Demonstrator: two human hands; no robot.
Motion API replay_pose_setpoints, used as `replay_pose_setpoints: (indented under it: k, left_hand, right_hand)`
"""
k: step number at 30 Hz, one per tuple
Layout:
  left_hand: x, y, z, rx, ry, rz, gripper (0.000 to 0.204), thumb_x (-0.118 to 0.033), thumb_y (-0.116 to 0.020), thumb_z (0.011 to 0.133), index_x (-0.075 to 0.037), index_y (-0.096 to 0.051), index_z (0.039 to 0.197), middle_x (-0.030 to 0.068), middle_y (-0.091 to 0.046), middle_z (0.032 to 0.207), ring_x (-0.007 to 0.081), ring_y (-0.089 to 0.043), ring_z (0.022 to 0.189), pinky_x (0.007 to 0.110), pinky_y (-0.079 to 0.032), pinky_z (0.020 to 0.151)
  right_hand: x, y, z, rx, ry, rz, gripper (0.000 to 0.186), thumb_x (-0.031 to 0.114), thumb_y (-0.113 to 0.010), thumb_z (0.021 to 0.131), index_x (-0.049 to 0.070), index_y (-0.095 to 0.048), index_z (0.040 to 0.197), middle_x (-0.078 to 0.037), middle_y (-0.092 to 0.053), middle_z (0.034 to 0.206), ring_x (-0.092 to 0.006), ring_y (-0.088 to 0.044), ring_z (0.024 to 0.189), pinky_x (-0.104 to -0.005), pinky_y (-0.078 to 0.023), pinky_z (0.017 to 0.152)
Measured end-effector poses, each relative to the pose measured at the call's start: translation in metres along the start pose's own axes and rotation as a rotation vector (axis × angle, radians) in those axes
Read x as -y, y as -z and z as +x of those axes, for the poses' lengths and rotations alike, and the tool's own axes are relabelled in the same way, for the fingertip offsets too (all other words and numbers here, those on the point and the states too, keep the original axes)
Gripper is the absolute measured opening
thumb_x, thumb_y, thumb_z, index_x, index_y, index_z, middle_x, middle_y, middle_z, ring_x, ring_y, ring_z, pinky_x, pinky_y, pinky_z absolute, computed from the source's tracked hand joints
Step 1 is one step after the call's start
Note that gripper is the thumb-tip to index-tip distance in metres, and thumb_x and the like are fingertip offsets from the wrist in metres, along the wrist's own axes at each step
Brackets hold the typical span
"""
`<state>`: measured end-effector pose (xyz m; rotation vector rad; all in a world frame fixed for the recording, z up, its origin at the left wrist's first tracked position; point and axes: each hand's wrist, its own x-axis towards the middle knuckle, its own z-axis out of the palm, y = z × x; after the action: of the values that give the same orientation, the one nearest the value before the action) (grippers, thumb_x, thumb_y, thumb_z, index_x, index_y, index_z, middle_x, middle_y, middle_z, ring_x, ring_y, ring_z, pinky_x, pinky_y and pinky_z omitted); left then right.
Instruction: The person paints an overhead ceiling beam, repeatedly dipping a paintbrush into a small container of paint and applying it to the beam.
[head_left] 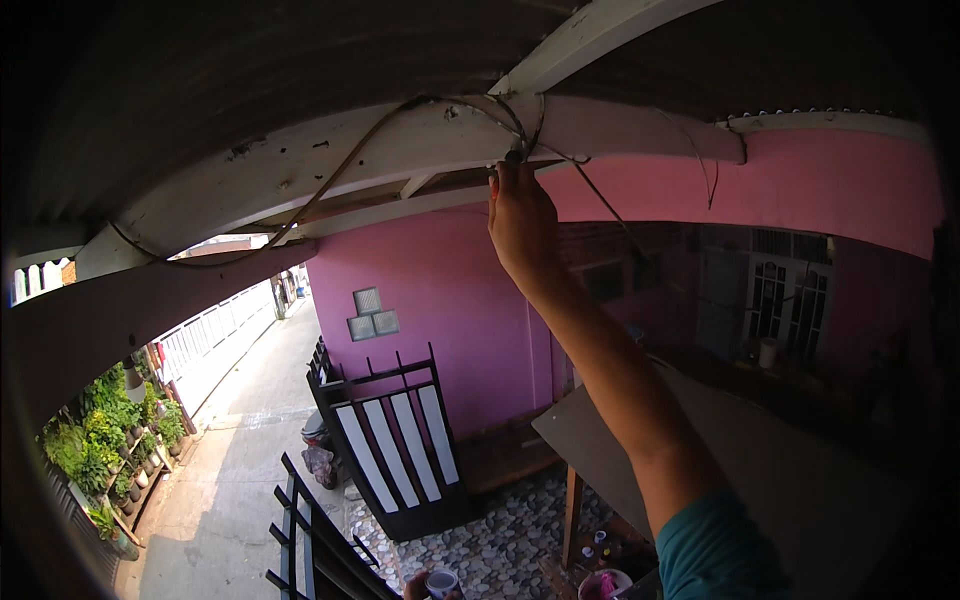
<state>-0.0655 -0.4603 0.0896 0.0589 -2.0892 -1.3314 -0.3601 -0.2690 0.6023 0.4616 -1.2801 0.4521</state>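
Note:
My right hand (522, 215) is raised to the pale wooden beam (340, 155), fingers closed round a small dark object (513, 155) that is mostly hidden, perhaps a handle. It touches or nearly touches the beam where loose cables (380, 125) cross and hang down. My left hand (415, 588) shows at the bottom edge, holding a pale can or cup (443, 582).
Black gates with white panels (400, 450) stand below. A brown board (720, 450) is at lower right, with a bucket (600, 585) and small containers (590, 548) on the pebble-patterned floor (500, 525). A pink wall (440, 300) faces me; potted plants (120, 430) line the alley at left.

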Motion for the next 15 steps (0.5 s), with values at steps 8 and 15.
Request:
replay_pose_setpoints:
  k: [8, 15]
  left_hand:
    - [-0.023, 0.005, -0.002, 0.027, -0.003, -0.012, 0.053, -0.001, -0.075, 0.085, 0.002, -0.051, 0.132, 0.0119, -0.067, 0.106, 0.0164, -0.065, 0.090, 0.030, -0.053, 0.071]
    - [-0.007, 0.007, -0.008, 0.030, 0.068, -0.022, 0.052, -0.003, -0.075, 0.085, -0.001, -0.052, 0.132, 0.0104, -0.067, 0.105, 0.0160, -0.064, 0.090, 0.029, -0.052, 0.070]
  right_hand:
    - [0.010, -0.004, 0.004, 0.073, -0.053, -0.060, 0.021, 0.016, -0.053, 0.100, -0.003, -0.056, 0.108, -0.018, -0.060, 0.100, -0.0328, -0.067, 0.082, -0.0397, -0.056, 0.068]
    - [0.015, 0.005, -0.009, -0.072, 0.010, 0.410, 0.021, 0.010, -0.057, 0.097, 0.000, -0.055, 0.115, -0.018, -0.059, 0.100, -0.0344, -0.065, 0.082, -0.0411, -0.054, 0.069]
